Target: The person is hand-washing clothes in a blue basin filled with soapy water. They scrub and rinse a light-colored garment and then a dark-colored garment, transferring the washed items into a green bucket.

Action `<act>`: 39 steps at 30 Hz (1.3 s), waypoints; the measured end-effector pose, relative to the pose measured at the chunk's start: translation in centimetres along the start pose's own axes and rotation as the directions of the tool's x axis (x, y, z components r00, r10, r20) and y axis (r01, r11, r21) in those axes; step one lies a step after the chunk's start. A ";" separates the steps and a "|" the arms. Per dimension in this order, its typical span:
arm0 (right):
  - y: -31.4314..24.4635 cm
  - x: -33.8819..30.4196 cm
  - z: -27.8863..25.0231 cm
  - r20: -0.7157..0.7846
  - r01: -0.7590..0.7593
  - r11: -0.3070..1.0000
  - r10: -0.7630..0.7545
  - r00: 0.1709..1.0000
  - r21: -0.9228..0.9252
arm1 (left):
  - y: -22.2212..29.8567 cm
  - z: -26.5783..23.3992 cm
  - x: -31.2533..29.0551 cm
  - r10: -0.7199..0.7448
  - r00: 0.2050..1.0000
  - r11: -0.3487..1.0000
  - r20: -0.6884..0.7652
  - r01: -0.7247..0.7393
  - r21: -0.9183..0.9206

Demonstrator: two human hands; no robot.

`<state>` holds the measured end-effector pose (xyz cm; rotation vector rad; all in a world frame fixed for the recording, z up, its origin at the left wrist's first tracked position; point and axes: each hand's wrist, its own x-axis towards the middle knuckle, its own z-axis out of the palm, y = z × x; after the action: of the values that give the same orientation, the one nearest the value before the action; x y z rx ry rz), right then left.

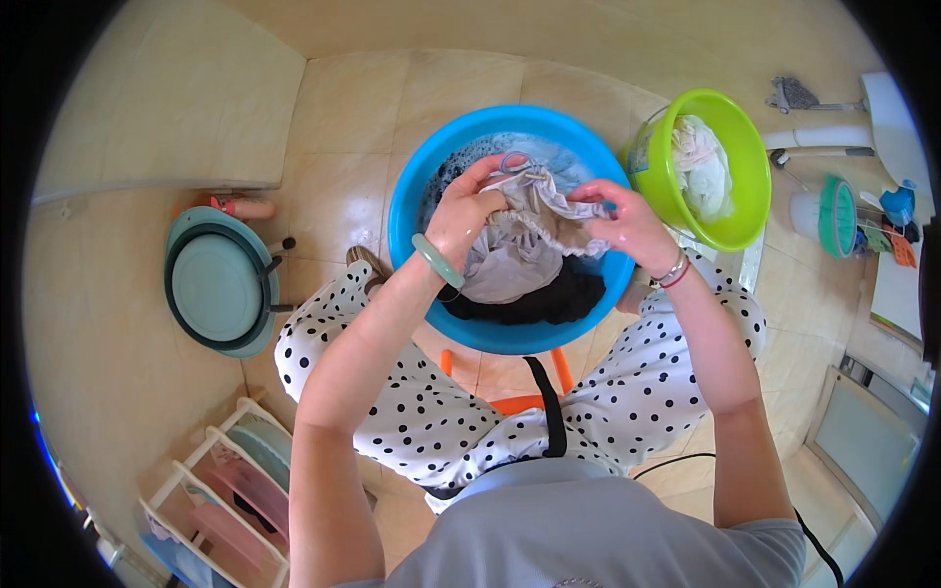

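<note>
A blue basin (400, 218) stands in front of me with sudsy water (470, 157) in it. Over it, both hands stretch a pale grey garment (510, 265) with a gathered elastic edge. My left hand (466, 211) pinches that edge near a thin looped cord. The fingers of my right hand (627, 227) are closed on the other end of the gathered band. The garment's lower part hangs into the basin, beside a dark cloth (539, 302). What else lies under the water is hard to make out.
A lime-green bucket (750, 167) holding white cloth (701, 162) stands right of the basin. Round folding basins (216, 289) are against the left wall, with a slipper rack (186, 480) below them. An orange stool (520, 404) shows between my knees. A teal container (836, 218) is far right.
</note>
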<state>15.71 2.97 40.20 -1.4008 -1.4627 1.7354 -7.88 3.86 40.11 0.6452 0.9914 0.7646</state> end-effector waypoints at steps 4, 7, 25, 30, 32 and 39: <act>-0.7 0.3 0.8 -0.017 0.212 0.728 -0.294 0.956 -0.653 | 0.3 1.5 -0.2 0.172 0.980 0.970 0.096 -0.186 0.159; -1.5 0.9 1.5 -0.140 0.232 0.673 -0.450 0.882 -0.702 | 0.5 2.1 -0.1 0.174 0.974 0.973 0.144 -0.193 0.129; -1.3 -0.3 -3.9 -0.277 0.205 0.837 -0.384 0.881 -0.508 | 2.0 -1.6 -0.6 0.582 0.800 0.535 -0.145 -0.243 0.809; -1.8 -0.6 -6.2 -0.275 0.092 0.948 -0.180 0.944 -0.305 | 2.3 -3.7 -0.3 0.517 0.843 0.628 -0.148 -0.256 0.735; -1.7 -0.6 -6.6 -0.262 0.080 0.937 -0.177 0.949 -0.340 | 2.3 -3.9 -0.1 0.510 0.848 0.654 -0.143 -0.275 0.705; -1.5 0.8 -3.5 -0.305 -0.028 0.948 0.129 0.944 0.316 | -1.1 -2.7 0.8 0.369 0.924 0.513 -0.103 -0.110 0.851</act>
<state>18.18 5.64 41.59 -1.5008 -0.9287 1.6035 -9.76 4.23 37.82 1.5940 1.5686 0.5884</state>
